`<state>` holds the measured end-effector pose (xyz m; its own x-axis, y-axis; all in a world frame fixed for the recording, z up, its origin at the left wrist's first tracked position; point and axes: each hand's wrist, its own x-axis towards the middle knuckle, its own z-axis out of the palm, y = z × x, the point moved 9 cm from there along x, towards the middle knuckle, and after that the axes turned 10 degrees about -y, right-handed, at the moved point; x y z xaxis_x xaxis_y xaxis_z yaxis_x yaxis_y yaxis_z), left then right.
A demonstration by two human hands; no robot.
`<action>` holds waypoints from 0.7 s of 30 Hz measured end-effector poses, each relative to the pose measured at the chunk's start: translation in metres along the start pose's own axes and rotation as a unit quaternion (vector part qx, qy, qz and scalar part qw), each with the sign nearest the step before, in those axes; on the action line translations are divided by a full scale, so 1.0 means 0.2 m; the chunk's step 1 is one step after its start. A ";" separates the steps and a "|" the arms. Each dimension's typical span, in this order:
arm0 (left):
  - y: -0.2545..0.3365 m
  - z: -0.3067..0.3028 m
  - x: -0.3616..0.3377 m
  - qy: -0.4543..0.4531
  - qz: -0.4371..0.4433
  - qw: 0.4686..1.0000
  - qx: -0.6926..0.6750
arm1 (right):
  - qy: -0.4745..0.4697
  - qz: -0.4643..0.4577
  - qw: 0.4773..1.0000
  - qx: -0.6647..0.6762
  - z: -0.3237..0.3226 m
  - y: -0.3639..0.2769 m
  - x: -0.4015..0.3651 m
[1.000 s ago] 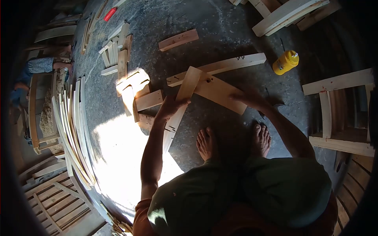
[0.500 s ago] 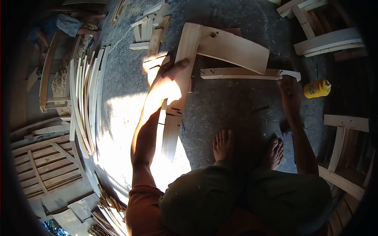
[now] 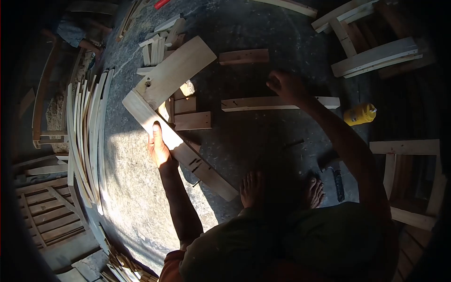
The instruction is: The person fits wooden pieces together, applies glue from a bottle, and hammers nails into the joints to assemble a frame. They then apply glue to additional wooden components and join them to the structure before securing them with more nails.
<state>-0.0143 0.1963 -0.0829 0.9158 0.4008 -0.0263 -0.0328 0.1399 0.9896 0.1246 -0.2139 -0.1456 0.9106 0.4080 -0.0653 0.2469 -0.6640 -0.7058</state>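
My left hand point(image 3: 159, 146) grips a pale wooden board point(image 3: 209, 176) near its middle, thumb on top. A second, wider board point(image 3: 176, 70) is joined at an angle to its far end. Several nails show in the gripped board's lower half, one sticking out at its edge. My right hand point(image 3: 285, 87), in shadow, is above a narrow wooden strip point(image 3: 253, 104) lying on the floor. Its fingers are bent with a gap between them, and nothing shows in them. Nails stand at the strip's left end.
A hammer point(image 3: 338, 184) lies by my right foot, near a yellow container point(image 3: 360, 114). Wooden frames point(image 3: 376, 56) stand at right. Short wood pieces point(image 3: 193, 121) lie beyond the held boards. Long strips point(image 3: 89, 136) are stacked at left. Another person point(image 3: 70, 33) is at upper left.
The joined boards have swung leftward, the wide board now pointing up and the gripped board's near end toward my feet. My right hand has moved left and away from the strip's right end.
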 end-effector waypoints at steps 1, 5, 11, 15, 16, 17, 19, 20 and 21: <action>-0.06 -0.07 -0.05 0.032 -0.013 0.999 -0.015 | 0.025 -0.032 0.997 -0.060 -0.02 -0.01 0.10; -0.24 -0.26 -0.13 0.006 -0.119 0.990 -0.073 | 0.097 -0.111 0.971 -0.187 0.08 0.13 0.50; -0.08 -0.38 -0.17 0.121 -0.093 0.988 0.024 | 0.077 -0.111 0.951 -0.280 0.24 0.38 0.83; -0.10 -0.39 -0.23 0.084 -0.119 0.988 -0.049 | 0.050 -0.070 0.962 -0.258 0.25 0.31 0.77; -0.12 -0.30 -0.30 0.066 -0.120 0.988 -0.077 | 0.050 -0.074 0.962 -0.258 0.25 0.28 0.75; -0.13 -0.21 -0.38 0.050 -0.119 0.987 -0.098 | 0.024 -0.052 0.970 -0.234 0.26 0.29 0.73; -0.13 -0.04 -0.51 0.031 -0.117 0.986 -0.113 | 0.005 -0.032 0.977 -0.211 0.24 0.29 0.68; -0.08 -0.05 -0.45 0.037 -0.092 0.989 -0.108 | 0.006 -0.030 0.986 -0.161 0.22 0.29 0.63; -0.03 -0.09 -0.40 0.049 -0.068 0.992 -0.092 | 0.008 -0.028 0.993 -0.111 0.20 0.29 0.59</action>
<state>-0.0947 0.1799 -0.0892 0.8733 0.4526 -0.1801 0.0067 0.3585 0.9335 0.2343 -0.1798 -0.2224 0.8981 0.4395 -0.0173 0.3628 -0.7624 -0.5358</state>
